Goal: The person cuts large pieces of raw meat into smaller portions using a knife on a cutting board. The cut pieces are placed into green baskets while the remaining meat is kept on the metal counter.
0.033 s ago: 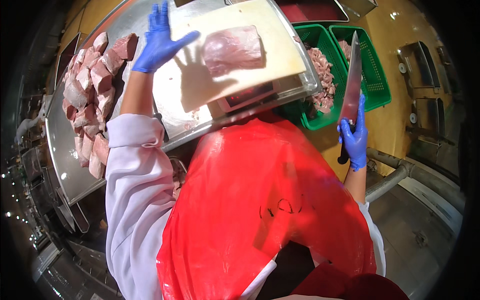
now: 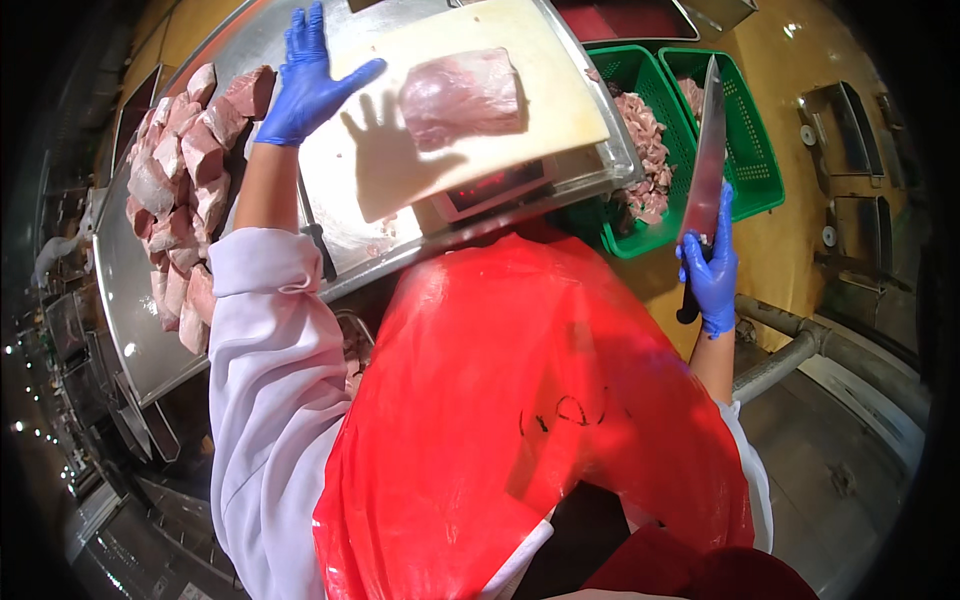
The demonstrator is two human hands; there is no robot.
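My left hand [image 2: 303, 98], in a blue glove, is raised with the fingers stretched and the thumb spread. It touches nothing and casts a shadow on the white cutting board [image 2: 565, 125]. A pale pink slab of raw meat [image 2: 462, 97] lies flat on that board, to the right of the hand. Off to the right, my gloved right hand [image 2: 714, 285] grips a large knife [image 2: 707, 155] by its black handle. The blade points away from me, in front of the green baskets.
Raw meat chunks [image 2: 180, 205] are heaped on the steel table [image 2: 125, 290] at left. Under the board's near edge is a scale display [image 2: 495, 190]. Green baskets [image 2: 765, 195] at right contain meat pieces [image 2: 648, 150]. A black handle [image 2: 318, 245] lies by my left forearm.
My left hand has shifted slightly left, away from the meat slab. The right hand and knife have hardly moved.
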